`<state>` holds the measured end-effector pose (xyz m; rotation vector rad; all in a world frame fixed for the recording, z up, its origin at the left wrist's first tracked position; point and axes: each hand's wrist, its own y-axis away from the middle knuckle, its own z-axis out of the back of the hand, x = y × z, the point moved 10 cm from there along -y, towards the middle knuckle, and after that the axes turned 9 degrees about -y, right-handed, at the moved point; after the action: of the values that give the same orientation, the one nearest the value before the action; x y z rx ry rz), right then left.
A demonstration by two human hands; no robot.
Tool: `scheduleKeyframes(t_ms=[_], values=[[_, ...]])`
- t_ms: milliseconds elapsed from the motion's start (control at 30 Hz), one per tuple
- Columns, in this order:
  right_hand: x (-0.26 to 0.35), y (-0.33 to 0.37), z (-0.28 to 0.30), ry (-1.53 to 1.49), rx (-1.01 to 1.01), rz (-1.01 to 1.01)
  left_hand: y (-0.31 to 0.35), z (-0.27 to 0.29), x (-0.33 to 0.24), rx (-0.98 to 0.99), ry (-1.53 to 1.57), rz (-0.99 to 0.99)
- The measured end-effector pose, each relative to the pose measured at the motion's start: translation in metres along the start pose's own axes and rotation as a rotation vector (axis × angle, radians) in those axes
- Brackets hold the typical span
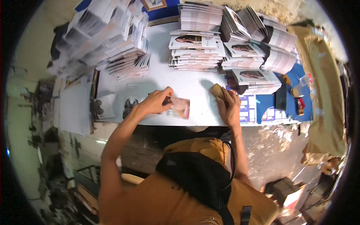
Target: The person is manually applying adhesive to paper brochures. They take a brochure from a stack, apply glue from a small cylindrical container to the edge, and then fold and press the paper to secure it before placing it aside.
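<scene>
Paper, a blurred printed sheet, shows in the head view above the white surface, its left edge hidden by the left hand, which pinches it. The right hand grips a yellowish block, partly covered, its material unclear. Stacked booklets at upper left are smeared, their print illegible.
</scene>
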<state>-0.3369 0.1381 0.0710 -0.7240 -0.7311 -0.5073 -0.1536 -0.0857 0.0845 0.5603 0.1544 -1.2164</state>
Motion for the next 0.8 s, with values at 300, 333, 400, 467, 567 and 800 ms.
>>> scheduleKeyframes(t_ms=[300,333,400,467,567,800], values=[[-0.005,-0.002,0.010,0.022,-0.014,-0.023,-0.055,0.206,-0.107,-1.051,-0.209,-0.410],[-0.004,-0.002,0.008,0.015,-0.010,-0.022,-0.079,0.206,-0.107,-1.044,-0.268,-0.412],[-0.003,-0.003,0.006,0.005,-0.022,-0.015,-0.101,0.190,-0.105,-1.036,-0.327,-0.426],[0.000,-0.004,0.004,-0.007,-0.022,0.002,-0.126,0.167,-0.093,-0.865,-0.332,-0.359],[-0.014,0.002,0.004,-0.057,-0.007,-0.071,-0.097,0.122,-0.102,-0.758,-0.066,-0.419],[-0.003,0.001,0.014,-0.018,-0.063,-0.013,0.070,0.038,0.077,-0.954,-0.194,0.275]])
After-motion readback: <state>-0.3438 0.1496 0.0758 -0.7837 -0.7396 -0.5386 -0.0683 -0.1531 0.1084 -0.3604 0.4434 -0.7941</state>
